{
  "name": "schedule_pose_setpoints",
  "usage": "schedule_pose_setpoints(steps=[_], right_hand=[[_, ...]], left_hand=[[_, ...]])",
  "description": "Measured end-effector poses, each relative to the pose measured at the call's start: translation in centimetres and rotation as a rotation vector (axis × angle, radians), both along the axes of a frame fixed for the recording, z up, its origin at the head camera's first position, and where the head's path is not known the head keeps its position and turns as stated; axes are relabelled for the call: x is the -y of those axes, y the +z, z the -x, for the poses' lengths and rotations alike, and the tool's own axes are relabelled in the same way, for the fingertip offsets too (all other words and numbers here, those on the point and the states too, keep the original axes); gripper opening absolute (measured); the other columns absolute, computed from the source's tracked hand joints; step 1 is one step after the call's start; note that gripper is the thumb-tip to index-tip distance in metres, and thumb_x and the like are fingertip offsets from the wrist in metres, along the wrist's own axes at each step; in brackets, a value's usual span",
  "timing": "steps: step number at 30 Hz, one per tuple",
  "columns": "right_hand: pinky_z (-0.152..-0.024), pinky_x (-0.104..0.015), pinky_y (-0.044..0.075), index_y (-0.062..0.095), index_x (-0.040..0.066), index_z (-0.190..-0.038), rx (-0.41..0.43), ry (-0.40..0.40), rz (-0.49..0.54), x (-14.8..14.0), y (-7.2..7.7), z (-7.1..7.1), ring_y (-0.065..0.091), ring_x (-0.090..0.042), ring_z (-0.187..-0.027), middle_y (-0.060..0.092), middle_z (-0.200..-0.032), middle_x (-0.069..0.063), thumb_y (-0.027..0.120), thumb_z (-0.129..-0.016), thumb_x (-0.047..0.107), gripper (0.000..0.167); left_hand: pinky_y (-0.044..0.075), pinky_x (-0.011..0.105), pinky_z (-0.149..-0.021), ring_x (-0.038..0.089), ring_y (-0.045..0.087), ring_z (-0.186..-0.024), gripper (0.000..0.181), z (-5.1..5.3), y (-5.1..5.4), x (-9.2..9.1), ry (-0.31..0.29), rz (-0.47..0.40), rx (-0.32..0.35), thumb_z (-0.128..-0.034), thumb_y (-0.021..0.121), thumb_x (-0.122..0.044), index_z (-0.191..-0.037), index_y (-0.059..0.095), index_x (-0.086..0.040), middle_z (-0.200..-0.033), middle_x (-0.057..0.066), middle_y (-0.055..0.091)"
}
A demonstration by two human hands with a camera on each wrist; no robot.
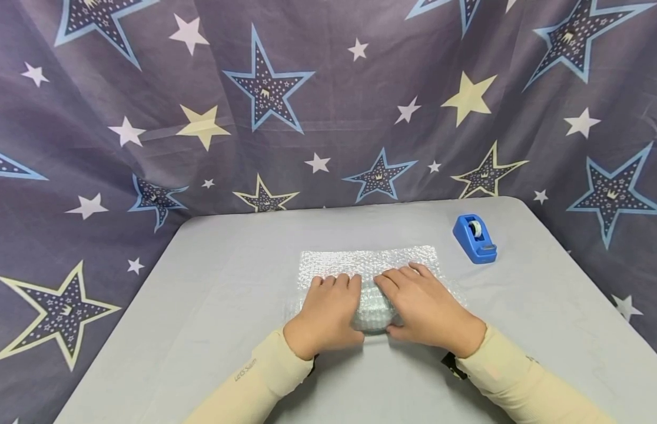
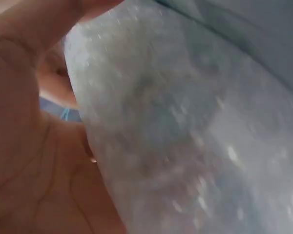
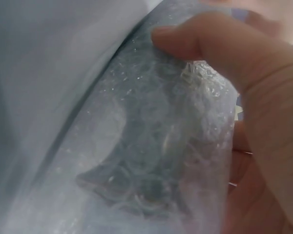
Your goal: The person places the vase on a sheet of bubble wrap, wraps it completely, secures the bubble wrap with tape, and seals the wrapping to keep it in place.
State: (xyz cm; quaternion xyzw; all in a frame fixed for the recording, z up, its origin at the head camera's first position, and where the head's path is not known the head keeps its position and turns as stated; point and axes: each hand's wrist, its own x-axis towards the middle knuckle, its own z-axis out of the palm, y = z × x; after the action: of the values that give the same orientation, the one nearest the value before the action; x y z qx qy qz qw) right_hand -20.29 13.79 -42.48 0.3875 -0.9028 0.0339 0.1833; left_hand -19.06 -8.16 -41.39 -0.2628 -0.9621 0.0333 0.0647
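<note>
A sheet of bubble wrap (image 1: 368,259) lies on the table, its near part rolled around an object. Through the layers in the right wrist view, a greenish, glassy shape with a flared end (image 3: 141,190) shows; its exact kind is blurred. The left hand (image 1: 331,312) grips the left side of the wrapped roll (image 1: 373,306), fingers over the top and thumb at the near side. On the right side, the right hand (image 1: 426,303) holds it likewise, its thumb (image 3: 185,41) pressing the bubble wrap. Parts of the roll are hidden beneath both palms.
A blue tape dispenser (image 1: 474,238) with a roll of tape stands at the table's back right, beyond the right hand. The pale cloth-covered table (image 1: 228,277) ends at a dark curtain (image 1: 328,118) with a star pattern.
</note>
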Motion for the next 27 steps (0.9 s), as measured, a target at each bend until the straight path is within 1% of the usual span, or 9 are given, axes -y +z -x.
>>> schedule_pose_setpoints(steps=[2, 6, 9, 11, 14, 18, 21, 24, 27], right_hand=[[-0.108, -0.058, 0.043, 0.062, 0.007, -0.136, 0.000, -0.001, 0.002, 0.0, 0.0, 0.1, 0.063, -0.029, -0.120, 0.068, -0.128, -0.007, 0.089, -0.061, 0.049, 0.090], [-0.109, -0.059, 0.043, 0.062, 0.007, -0.136, 0.002, 0.001, 0.004, 0.0, -0.1, 0.1, 0.063, -0.029, -0.121, 0.068, -0.128, -0.007, 0.088, -0.062, 0.049, 0.089], [-0.109, -0.060, 0.043, 0.062, 0.007, -0.136, 0.004, 0.003, 0.004, -0.1, 0.0, 0.1, 0.063, -0.029, -0.121, 0.068, -0.128, -0.007, 0.088, -0.062, 0.048, 0.089], [-0.109, -0.060, 0.042, 0.062, 0.006, -0.136, 0.007, 0.004, 0.006, -0.1, 0.0, 0.1, 0.063, -0.029, -0.121, 0.068, -0.128, -0.008, 0.088, -0.062, 0.048, 0.089], [-0.109, -0.061, 0.042, 0.061, 0.006, -0.137, 0.011, 0.004, 0.008, -0.1, 0.0, 0.1, 0.063, -0.030, -0.121, 0.067, -0.129, -0.008, 0.089, -0.063, 0.048, 0.089], [-0.109, -0.061, 0.041, 0.061, 0.007, -0.137, 0.012, 0.001, 0.007, -0.1, 0.0, 0.1, 0.063, -0.029, -0.121, 0.067, -0.129, -0.008, 0.089, -0.063, 0.048, 0.090], [-0.109, -0.061, 0.041, 0.061, 0.006, -0.138, 0.013, 0.001, 0.007, -0.1, 0.0, 0.1, 0.064, -0.029, -0.121, 0.067, -0.129, -0.008, 0.089, -0.063, 0.049, 0.090], [-0.109, -0.061, 0.041, 0.061, 0.006, -0.137, 0.013, 0.002, 0.011, -0.1, -0.1, 0.1, 0.064, -0.029, -0.120, 0.068, -0.129, -0.008, 0.089, -0.062, 0.049, 0.090], [-0.109, -0.061, 0.042, 0.061, 0.006, -0.137, 0.016, 0.005, 0.016, -0.1, -0.1, 0.1, 0.064, -0.029, -0.120, 0.068, -0.129, -0.008, 0.089, -0.062, 0.049, 0.091]], left_hand=[[0.043, 0.044, -0.078, 0.028, 0.064, -0.092, 0.092, 0.1, 0.1, 0.3, 0.035, 0.030, 0.027, -0.0591, 0.087, -0.052, -0.132, 0.057, -0.006, -0.107, 0.006, 0.066], [0.045, 0.049, -0.080, 0.030, 0.064, -0.087, 0.086, 0.4, 0.3, 0.7, 0.088, 0.068, 0.061, -0.0562, 0.090, -0.049, -0.124, 0.057, -0.008, -0.101, 0.005, 0.065], [0.046, 0.051, -0.080, 0.030, 0.064, -0.081, 0.078, 0.5, 0.4, 0.9, 0.112, 0.080, 0.078, -0.0557, 0.089, -0.045, -0.117, 0.057, -0.010, -0.095, 0.005, 0.064], [0.045, 0.050, -0.079, 0.029, 0.063, -0.077, 0.072, 0.5, 0.5, 1.0, 0.122, 0.085, 0.082, -0.0552, 0.089, -0.042, -0.111, 0.057, -0.011, -0.090, 0.004, 0.062], [0.044, 0.048, -0.076, 0.027, 0.061, -0.072, 0.067, 0.6, 0.6, 1.1, 0.129, 0.091, 0.077, -0.0538, 0.090, -0.040, -0.105, 0.056, -0.012, -0.084, 0.003, 0.060], [0.044, 0.048, -0.075, 0.026, 0.059, -0.069, 0.067, 0.7, 0.6, 1.2, 0.128, 0.090, 0.077, -0.0533, 0.092, -0.041, -0.103, 0.056, -0.012, -0.082, 0.002, 0.060], [0.044, 0.049, -0.077, 0.026, 0.061, -0.072, 0.071, 0.7, 0.5, 1.2, 0.127, 0.094, 0.075, -0.0528, 0.093, -0.045, -0.105, 0.057, -0.013, -0.086, 0.002, 0.062], [0.044, 0.048, -0.076, 0.028, 0.064, -0.079, 0.078, 0.7, 0.4, 1.0, 0.103, 0.079, 0.037, -0.0515, 0.093, -0.048, -0.111, 0.057, -0.011, -0.092, 0.003, 0.064], [0.042, 0.044, -0.072, 0.026, 0.064, -0.084, 0.080, 0.5, 0.1, 0.6, 0.046, 0.040, -0.044, -0.0515, 0.090, -0.049, -0.114, 0.057, -0.010, -0.096, 0.003, 0.064]])
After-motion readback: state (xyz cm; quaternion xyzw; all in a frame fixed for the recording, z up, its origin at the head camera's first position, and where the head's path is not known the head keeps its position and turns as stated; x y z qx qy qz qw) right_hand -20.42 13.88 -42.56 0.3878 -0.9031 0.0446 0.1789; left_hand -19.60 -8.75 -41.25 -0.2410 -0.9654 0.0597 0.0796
